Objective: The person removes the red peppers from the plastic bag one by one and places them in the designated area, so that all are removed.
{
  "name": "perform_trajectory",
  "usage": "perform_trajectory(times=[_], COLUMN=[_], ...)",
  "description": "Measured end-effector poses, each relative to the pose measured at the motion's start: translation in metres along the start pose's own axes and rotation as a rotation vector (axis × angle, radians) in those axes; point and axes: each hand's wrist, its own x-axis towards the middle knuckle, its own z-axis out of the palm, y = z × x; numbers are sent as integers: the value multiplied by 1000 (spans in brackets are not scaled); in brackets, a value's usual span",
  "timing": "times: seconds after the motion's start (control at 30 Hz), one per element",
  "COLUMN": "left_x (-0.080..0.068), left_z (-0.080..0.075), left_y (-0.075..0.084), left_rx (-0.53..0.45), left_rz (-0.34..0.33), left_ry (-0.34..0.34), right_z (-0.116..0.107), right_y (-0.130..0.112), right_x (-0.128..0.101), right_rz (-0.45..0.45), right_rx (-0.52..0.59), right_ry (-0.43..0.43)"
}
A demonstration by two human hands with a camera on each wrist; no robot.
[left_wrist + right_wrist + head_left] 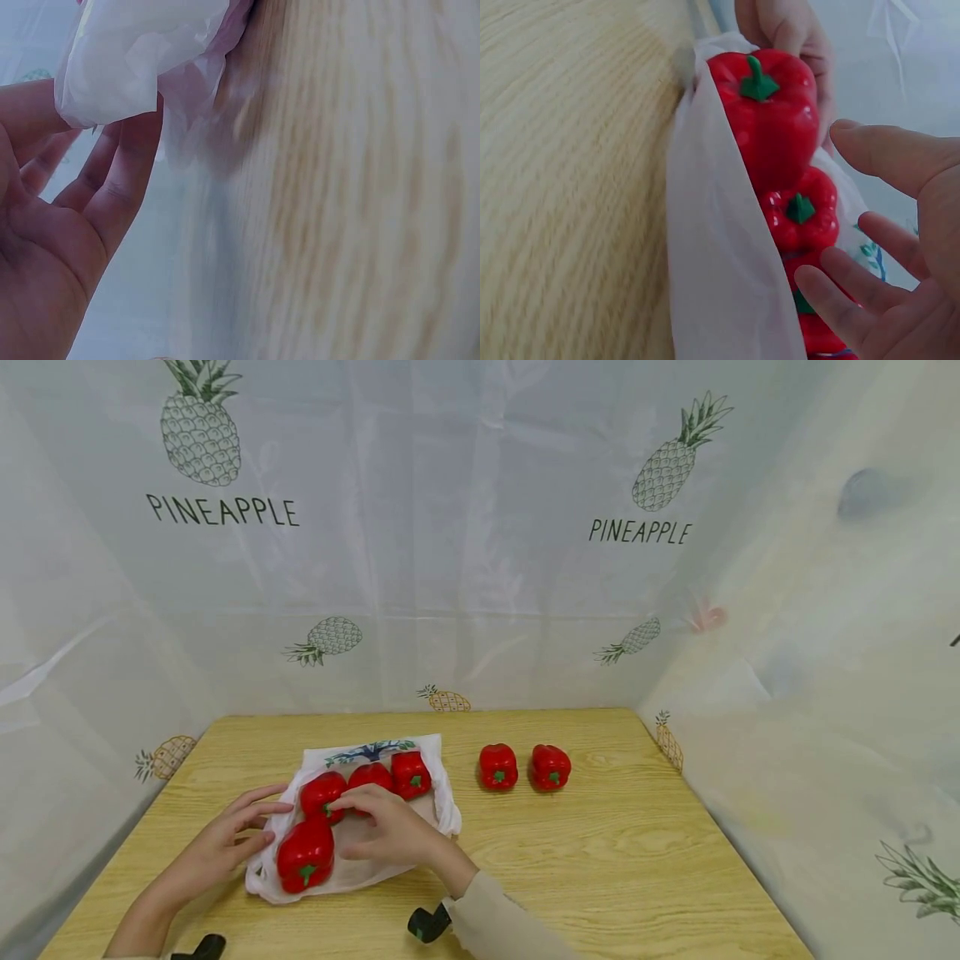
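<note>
Several red bell peppers (306, 855) with green stems lie in a white plastic bag (375, 868), which is spread on the table with its mouth towards the person. My left hand (225, 839) is at the bag's left edge, fingers extended and spread; in the left wrist view the white plastic (142, 60) covers its fingertips. Over the bag's middle is my right hand (393, 827), its fingers apart and slightly bent, fingertips close to the peppers behind. The right wrist view shows nothing between its thumb and fingers, with a large pepper (769, 127) beyond the thumb tip.
Two more bell peppers, one (498, 767) and another (551, 767), stand side by side on the wooden table (600, 860), right of the bag. A pineapple-print curtain (465, 527) hangs behind the table and along its sides. Black wrist devices (429, 923) show by both forearms.
</note>
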Motion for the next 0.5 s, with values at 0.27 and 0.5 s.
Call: perform_trajectory(times=[0.27, 0.5], left_x=[0, 1], left_z=[1, 1], left_y=[-1, -3], left_rx=[-14, -10], left_rz=[25, 44], left_ry=[-4, 1], right_z=[13, 21], right_y=[-4, -3], right_x=[7, 10], right_rz=[14, 16], right_rx=[-16, -18], right_ry=[-39, -55])
